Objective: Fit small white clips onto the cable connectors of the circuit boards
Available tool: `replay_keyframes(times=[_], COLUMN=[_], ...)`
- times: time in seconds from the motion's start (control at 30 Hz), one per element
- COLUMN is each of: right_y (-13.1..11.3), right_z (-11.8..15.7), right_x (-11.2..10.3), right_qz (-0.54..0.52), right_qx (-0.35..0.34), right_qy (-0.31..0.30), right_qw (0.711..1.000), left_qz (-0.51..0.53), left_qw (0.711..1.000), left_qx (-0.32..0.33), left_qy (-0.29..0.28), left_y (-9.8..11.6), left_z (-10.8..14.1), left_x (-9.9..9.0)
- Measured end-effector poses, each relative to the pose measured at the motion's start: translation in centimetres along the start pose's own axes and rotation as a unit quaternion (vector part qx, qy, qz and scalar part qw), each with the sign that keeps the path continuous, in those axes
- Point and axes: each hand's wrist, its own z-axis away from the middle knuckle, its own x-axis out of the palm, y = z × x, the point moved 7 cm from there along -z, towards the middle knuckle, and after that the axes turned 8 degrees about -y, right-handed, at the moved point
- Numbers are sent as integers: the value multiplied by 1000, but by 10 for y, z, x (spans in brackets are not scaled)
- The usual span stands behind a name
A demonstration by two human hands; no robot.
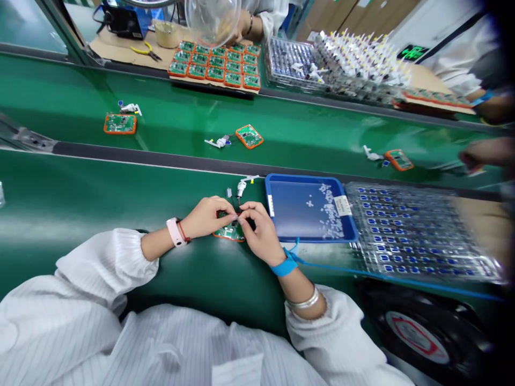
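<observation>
Both hands worked at the far edge of a circuit board

The circuit board [230,231] lay flat on the green table [181,289], under and between the fingertips, partly covered. Its long axis looked roughly left-right, right end slightly nearer the wearer. Left hand [207,216]: thumb and fingers pinched closed over the board; anything between them, cannot tell. Right hand [262,235]: fingers curled in, thumb and fingertips meeting the left's at the same spot; grip unclear. Just beyond the fingers, the white plastic part [241,187] pointed away, thin wires running from it toward the board; small metal piece [229,192] beside it. Right of the right hand: blue tray [293,214] with tiny white bits [330,217], then clear plastic trays [402,230]. Farther out, three orange-framed boards [120,124] sat spaced along the green belt [173,118].
</observation>
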Motion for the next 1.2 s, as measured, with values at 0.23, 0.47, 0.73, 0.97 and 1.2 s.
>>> replay_keyframes(times=[0.23,0.47,0.73,0.97,1.2], right_y=[5,9,7,126,142], right_z=[1,-4,-7,-1,-3], right_x=[2,8,-62,-171,-163], right_qz=[13,10,91,209,246], right_qx=[15,38,-31,190,177], right_qy=[-22,-50,64,206,163], right_qw=[1000,998,993,937,939], left_qz=[-53,-85,-229,-148,-70], left_qw=[999,995,969,987,948], left_qx=[1,-42,66,10,-33], left_qy=[-2,-27,-63,-63,308], left_y=[2,2,8,8,-25], left_z=[-1,-7,22,5,-19], left_x=[3,3,9,-15,-177])
